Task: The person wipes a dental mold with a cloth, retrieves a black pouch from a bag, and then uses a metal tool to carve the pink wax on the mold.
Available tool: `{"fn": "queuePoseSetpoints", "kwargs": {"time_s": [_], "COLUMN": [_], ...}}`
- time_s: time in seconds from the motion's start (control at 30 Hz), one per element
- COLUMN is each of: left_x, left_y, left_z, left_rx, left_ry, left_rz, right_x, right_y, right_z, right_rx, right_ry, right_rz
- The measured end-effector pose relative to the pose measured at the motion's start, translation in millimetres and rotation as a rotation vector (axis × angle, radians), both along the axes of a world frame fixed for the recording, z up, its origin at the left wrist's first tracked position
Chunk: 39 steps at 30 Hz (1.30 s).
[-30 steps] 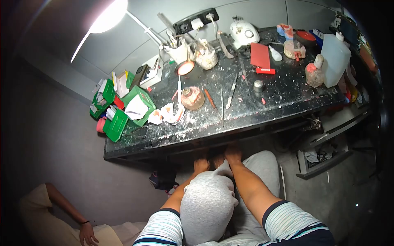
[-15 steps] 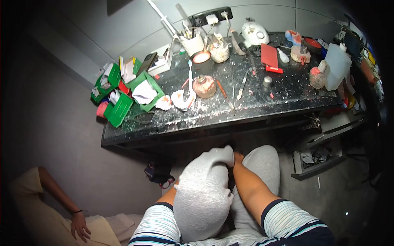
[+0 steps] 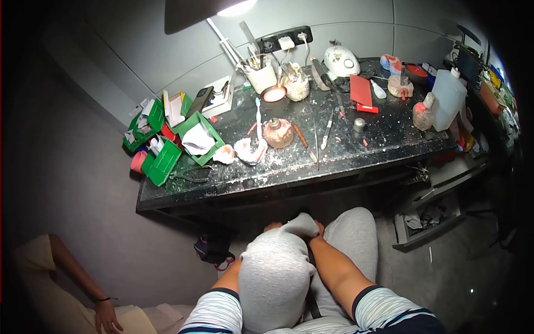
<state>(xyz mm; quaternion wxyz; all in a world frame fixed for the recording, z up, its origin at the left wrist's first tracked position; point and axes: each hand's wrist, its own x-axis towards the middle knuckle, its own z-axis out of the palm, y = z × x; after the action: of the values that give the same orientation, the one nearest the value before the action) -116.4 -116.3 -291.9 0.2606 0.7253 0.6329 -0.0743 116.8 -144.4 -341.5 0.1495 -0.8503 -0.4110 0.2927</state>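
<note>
We are looking at a grey trouser leg (image 3: 275,278) that is bulging up at the near middle of the scene, with a narrow fold (image 3: 302,225) sticking out at its far end. Our right hand (image 3: 319,227) is resting by the right side of that fold, partly hidden, and our left hand (image 3: 272,226) is showing only slightly beyond the bulge, so we cannot tell how wide either grip is, or whether it is holding cloth. We are judging the trouser leg to be light, soft and stretchy, not fragile, and best taken by the loose fold rather than where it is lying taut. Farther off, a black, pale-speckled desk (image 3: 356,153) is carrying a round bottle (image 3: 278,133), a toothbrush (image 3: 258,117) and, at the left, green boxes (image 3: 161,161). A lamp (image 3: 194,16) is shining before the grey wall (image 3: 356,39); an open drawer (image 3: 434,230) is jutting out at the right, and another person's hand (image 3: 107,316) is resting near left.
</note>
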Motion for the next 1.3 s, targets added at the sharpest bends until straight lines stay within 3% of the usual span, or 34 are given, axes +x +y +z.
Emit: {"fn": "queuePoseSetpoints", "kwargs": {"time_s": [0.2,0.23,0.3,0.37,0.4,0.43,0.47,0.5,0.57,0.6,0.63,0.67,0.7,0.73,0.77,0.8,0.87,0.97,1.23,1.3], "left_x": [-12,-14,-20,-28,-34,-40,-45,-50,-50,-45,-40,-33,-25,-16,-9,0,17,32,-25,-43], "left_y": [2,2,1,-1,-4,-9,-15,-22,-22,-20,-16,-12,-2,5,13,21,38,63,46,21], "left_z": [6,7,9,12,10,10,10,9,7,7,6,8,9,11,13,15,20,37,33,33], "left_rx": [-0.020,-0.025,-0.037,-0.046,-0.047,-0.058,-0.073,-0.089,-0.112,-0.121,-0.130,-0.140,-0.144,-0.146,-0.148,-0.151,-0.160,-0.169,-0.216,-0.228], "left_ry": [-0.042,-0.047,-0.067,-0.092,-0.102,-0.110,-0.126,-0.141,-0.161,-0.172,-0.181,-0.186,-0.186,-0.184,-0.182,-0.177,-0.174,-0.161,-0.192,-0.203], "left_rz": [0.026,0.027,0.032,0.038,0.035,0.037,0.035,0.033,0.023,0.017,0.010,0.010,0.001,-0.005,-0.013,-0.019,-0.030,-0.042,-0.028,0.000], "right_x": [-8,2,26,50,66,74,84,97,117,117,109,93,72,46,17,11,11,20,117,130], "right_y": [-24,-28,-29,-46,-63,-91,-121,-151,-217,-258,-297,-330,-374,-401,-418,-428,-418,-380,-287,-271], "right_z": [-27,-1,90,129,141,178,179,178,123,99,61,55,-3,-8,-14,-40,-60,-40,-94,-47], "right_rx": [0.229,0.176,-0.048,-0.024,0.036,0.252,0.564,0.746,0.810,0.585,0.136,-0.228,-0.423,-0.244,-0.077,-0.124,-0.153,-0.391,-0.271,-0.133], "right_ry": [0.333,-0.071,0.031,-0.103,-0.053,-0.034,-0.089,-0.186,-0.162,-0.189,-0.143,0.093,0.253,0.457,0.437,0.347,0.253,0.177,0.052,0.089], "right_rz": [-0.296,0.004,-0.022,-0.068,-0.094,-0.211,-0.285,-0.297,-0.417,-0.451,-0.543,-0.565,-0.420,-0.452,-0.772,-0.748,-0.743,-0.966,-0.672,-0.667]}}
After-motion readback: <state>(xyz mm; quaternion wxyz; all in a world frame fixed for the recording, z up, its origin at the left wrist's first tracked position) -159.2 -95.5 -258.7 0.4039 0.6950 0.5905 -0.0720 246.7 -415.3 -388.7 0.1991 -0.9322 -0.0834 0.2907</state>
